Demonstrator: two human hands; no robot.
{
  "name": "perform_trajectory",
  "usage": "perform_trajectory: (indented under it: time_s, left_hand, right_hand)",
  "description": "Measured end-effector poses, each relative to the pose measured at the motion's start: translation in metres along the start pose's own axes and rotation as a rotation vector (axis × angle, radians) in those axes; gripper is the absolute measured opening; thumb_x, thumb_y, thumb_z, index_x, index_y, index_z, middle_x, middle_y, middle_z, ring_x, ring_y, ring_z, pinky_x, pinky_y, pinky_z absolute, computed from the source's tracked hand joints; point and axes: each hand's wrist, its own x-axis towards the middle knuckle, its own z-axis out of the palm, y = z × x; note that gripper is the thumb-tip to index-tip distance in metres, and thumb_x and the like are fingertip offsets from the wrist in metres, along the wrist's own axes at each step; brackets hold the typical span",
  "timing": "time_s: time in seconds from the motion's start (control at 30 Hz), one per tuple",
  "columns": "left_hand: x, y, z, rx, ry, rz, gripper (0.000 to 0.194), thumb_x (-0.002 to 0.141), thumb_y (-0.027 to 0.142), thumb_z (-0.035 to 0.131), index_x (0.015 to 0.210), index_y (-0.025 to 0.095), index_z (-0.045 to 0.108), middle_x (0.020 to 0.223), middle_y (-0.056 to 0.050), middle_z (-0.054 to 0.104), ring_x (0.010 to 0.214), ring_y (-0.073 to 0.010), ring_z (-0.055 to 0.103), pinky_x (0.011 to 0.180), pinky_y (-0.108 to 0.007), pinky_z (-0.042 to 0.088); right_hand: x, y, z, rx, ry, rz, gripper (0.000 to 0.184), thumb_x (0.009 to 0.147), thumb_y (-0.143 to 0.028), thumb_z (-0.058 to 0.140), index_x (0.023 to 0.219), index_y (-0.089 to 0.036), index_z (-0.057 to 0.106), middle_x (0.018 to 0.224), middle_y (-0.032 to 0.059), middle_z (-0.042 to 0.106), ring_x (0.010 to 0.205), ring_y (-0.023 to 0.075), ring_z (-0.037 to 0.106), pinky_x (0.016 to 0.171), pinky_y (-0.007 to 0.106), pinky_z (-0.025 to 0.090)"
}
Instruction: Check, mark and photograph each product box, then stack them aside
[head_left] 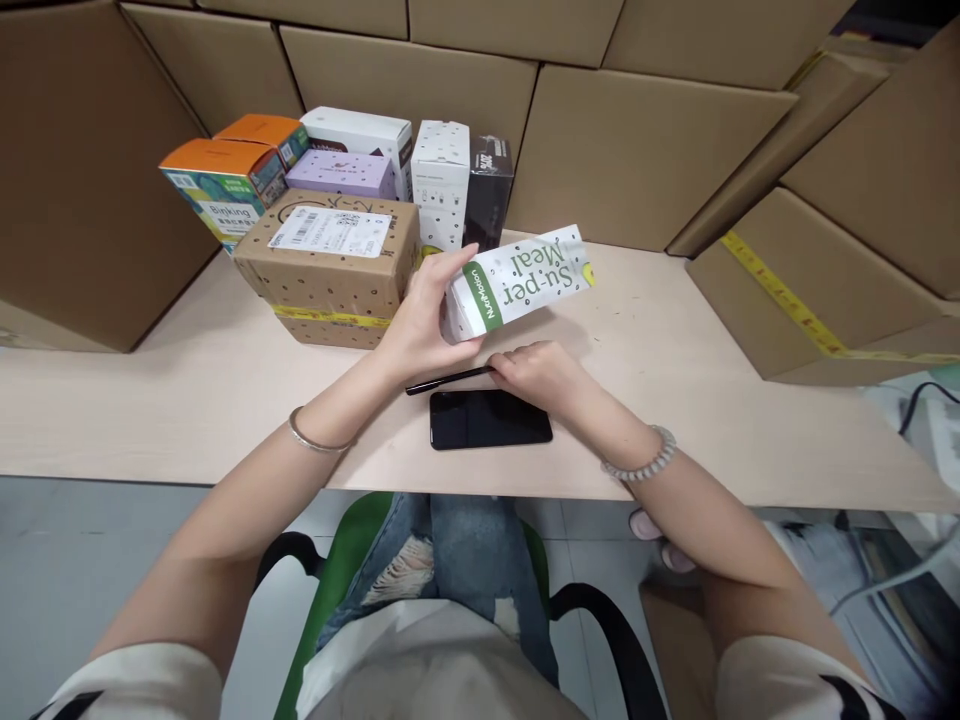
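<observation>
My left hand point(424, 325) grips the near end of a white carton point(521, 280) printed "Su-per Meal" in green, holding it tilted above the light wooden table point(187, 400). Just to the right, my right hand point(536, 375) rests on the table with its fingers closed on one end of a thin black pen point(444, 380), which lies flat. A black phone point(489, 418) lies face up right below both hands, near the table's front edge.
A brown parcel point(334, 265) with a shipping label sits left of the carton. Behind it stand several small product boxes point(442, 180), orange, purple, white and black. Large cardboard cartons point(645, 150) wall in the back and both sides.
</observation>
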Motion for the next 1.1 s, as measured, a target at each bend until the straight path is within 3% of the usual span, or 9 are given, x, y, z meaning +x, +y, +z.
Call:
perform_trajectory:
  time_s: [0.1,0.17,0.3,0.37,0.47,0.6,0.83,1.1]
  left_hand:
    - [-0.002,0.000,-0.002,0.012,-0.042,0.024,0.095,0.068,0.062,0.095,0.150,0.036,0.054,0.148,-0.010,0.059,0.142,-0.0413,0.055,0.126,-0.065,0.039]
    - [-0.004,-0.001,-0.001,0.021,-0.057,0.064,0.089,0.070,0.058,0.095,0.147,0.036,0.057,0.148,-0.011,0.059,0.141,-0.0410,0.056,0.124,-0.064,0.042]
    - [-0.010,-0.002,0.002,0.169,-0.074,0.213,0.076,0.076,0.050,0.091,0.143,0.036,0.059,0.148,-0.012,0.055,0.138,-0.0387,0.059,0.116,-0.061,0.051]
    - [-0.012,0.000,0.004,0.267,-0.069,0.308,0.070,0.082,0.045,0.085,0.145,0.037,0.056,0.148,-0.012,0.055,0.135,-0.0356,0.061,0.109,-0.058,0.056]
    - [-0.013,0.003,0.009,0.351,-0.038,0.443,0.065,0.087,0.041,0.077,0.148,0.036,0.054,0.143,-0.012,0.057,0.129,-0.0323,0.065,0.100,-0.052,0.062]
    - [-0.013,0.004,0.016,0.374,-0.022,0.507,0.064,0.089,0.048,0.077,0.147,0.037,0.054,0.137,-0.012,0.060,0.126,-0.0331,0.068,0.096,-0.052,0.065]
    - [-0.013,0.004,0.020,0.361,-0.014,0.511,0.059,0.089,0.045,0.075,0.145,0.035,0.059,0.128,-0.011,0.060,0.123,-0.0334,0.070,0.093,-0.052,0.065]
    - [-0.015,0.007,0.021,0.351,-0.038,0.491,0.063,0.085,0.040,0.078,0.145,0.037,0.058,0.128,-0.010,0.059,0.125,-0.0344,0.069,0.093,-0.054,0.065]
  right_hand:
    - [-0.010,-0.003,-0.021,-0.010,0.082,-0.004,0.022,0.095,-0.025,0.055,0.079,-0.026,0.069,0.066,0.0053,0.069,0.063,0.0215,0.059,0.060,0.037,0.045]
    - [-0.019,-0.004,-0.033,0.050,0.207,-0.024,0.020,0.094,-0.029,0.058,0.074,-0.027,0.064,0.064,0.0032,0.066,0.061,0.0200,0.057,0.060,0.037,0.044]
    - [-0.028,-0.005,-0.043,0.400,0.654,0.051,0.028,0.100,-0.044,0.056,0.077,-0.029,0.053,0.060,-0.0019,0.057,0.052,0.0161,0.050,0.054,0.035,0.042]
    - [-0.027,-0.007,-0.044,0.592,0.801,0.124,0.033,0.102,-0.052,0.056,0.079,-0.029,0.051,0.059,-0.0048,0.054,0.048,0.0139,0.047,0.049,0.032,0.038]
    - [-0.021,-0.014,-0.050,0.803,0.750,0.178,0.030,0.098,-0.047,0.069,0.080,-0.028,0.054,0.058,-0.0071,0.059,0.046,0.0122,0.052,0.047,0.029,0.041]
    - [-0.018,-0.026,-0.060,0.912,0.637,0.268,0.024,0.084,-0.036,0.084,0.081,-0.027,0.062,0.074,-0.0031,0.070,0.065,0.0151,0.067,0.059,0.030,0.054]
    - [-0.016,-0.025,-0.058,0.853,0.671,0.344,0.028,0.083,-0.042,0.084,0.075,-0.027,0.062,0.072,-0.0028,0.064,0.064,0.0145,0.057,0.058,0.031,0.051]
    - [-0.015,-0.027,-0.057,0.915,0.670,0.362,0.027,0.082,-0.037,0.083,0.074,-0.025,0.061,0.073,-0.0026,0.064,0.062,0.0142,0.059,0.056,0.031,0.050]
